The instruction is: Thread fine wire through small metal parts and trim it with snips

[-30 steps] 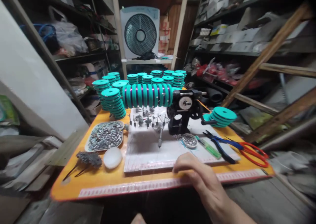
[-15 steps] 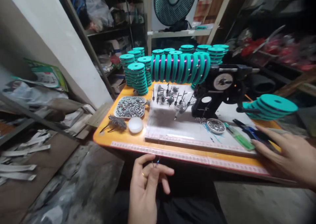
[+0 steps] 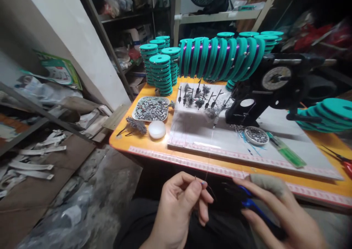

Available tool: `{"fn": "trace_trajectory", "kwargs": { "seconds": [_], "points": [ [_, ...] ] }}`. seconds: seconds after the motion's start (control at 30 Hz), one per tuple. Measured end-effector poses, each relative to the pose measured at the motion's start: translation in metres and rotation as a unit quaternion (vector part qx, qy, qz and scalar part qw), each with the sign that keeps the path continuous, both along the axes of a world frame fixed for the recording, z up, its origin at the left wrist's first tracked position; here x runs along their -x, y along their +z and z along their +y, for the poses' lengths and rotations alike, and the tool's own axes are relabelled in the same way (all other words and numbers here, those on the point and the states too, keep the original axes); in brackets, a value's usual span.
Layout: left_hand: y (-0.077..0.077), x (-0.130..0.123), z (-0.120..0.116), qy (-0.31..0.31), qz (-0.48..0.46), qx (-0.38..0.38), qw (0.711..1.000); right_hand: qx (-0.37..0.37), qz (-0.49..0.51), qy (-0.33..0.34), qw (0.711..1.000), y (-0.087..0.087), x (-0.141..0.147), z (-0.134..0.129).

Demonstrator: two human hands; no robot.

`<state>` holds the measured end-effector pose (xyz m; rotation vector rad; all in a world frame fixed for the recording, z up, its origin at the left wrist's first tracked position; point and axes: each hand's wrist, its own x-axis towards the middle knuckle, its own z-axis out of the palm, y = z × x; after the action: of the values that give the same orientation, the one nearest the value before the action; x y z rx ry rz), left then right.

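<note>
My left hand (image 3: 181, 205), below the table's front edge, pinches a thin dark line (image 3: 211, 191) with a tiny blue bit at the fingertips. To its right, my right hand (image 3: 286, 208) is closed on blue-handled pliers (image 3: 255, 207); their dark jaws are blurred and point toward the left hand. A fine thread rises from the left fingertips toward the board. Above the board (image 3: 198, 133) hangs a row of teal spools (image 3: 220, 58) with purple line, beside a black machine (image 3: 258, 84).
On the orange table (image 3: 123, 133) are a tray of metal pieces (image 3: 151, 109), a white round container (image 3: 157, 130), a dish of small parts (image 3: 256, 136), a green-handled tool (image 3: 288, 152) and red-handled scissors (image 3: 347, 167). Stacked teal spools (image 3: 160, 75) stand behind.
My right hand has picked up the pliers from the board's right side and brought them left, near my left hand. My left hand has shifted right. The view has tilted down.
</note>
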<state>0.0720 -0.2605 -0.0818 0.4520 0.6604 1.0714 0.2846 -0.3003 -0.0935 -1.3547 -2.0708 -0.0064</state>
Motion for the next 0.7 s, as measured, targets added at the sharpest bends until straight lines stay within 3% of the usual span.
{"fn": "trace_trajectory", "kwargs": {
  "seconds": [0.2, 0.47, 0.53, 0.63, 0.7],
  "points": [
    [0.006, 0.003, -0.002, 0.026, 0.021, -0.011, 0.999, -0.036, -0.012, 0.003, 0.999, -0.005, 0.030, 0.007],
    [0.005, 0.004, -0.003, 0.029, 0.003, -0.027, 0.999, -0.040, -0.010, -0.017, 0.999, -0.005, 0.036, 0.013],
    [0.003, 0.003, -0.004, 0.025, 0.001, -0.037, 0.999, -0.029, -0.004, 0.007, 1.000, -0.005, 0.038, 0.013],
    [0.001, -0.001, -0.006, 0.039, -0.008, -0.073, 0.997, -0.001, 0.063, 0.038, 0.997, -0.006, 0.044, 0.010],
    [0.002, -0.005, -0.006, 0.064, -0.022, -0.101, 0.993, 0.039, 0.138, 0.013, 0.990, -0.007, 0.051, 0.004]
  ]
}}
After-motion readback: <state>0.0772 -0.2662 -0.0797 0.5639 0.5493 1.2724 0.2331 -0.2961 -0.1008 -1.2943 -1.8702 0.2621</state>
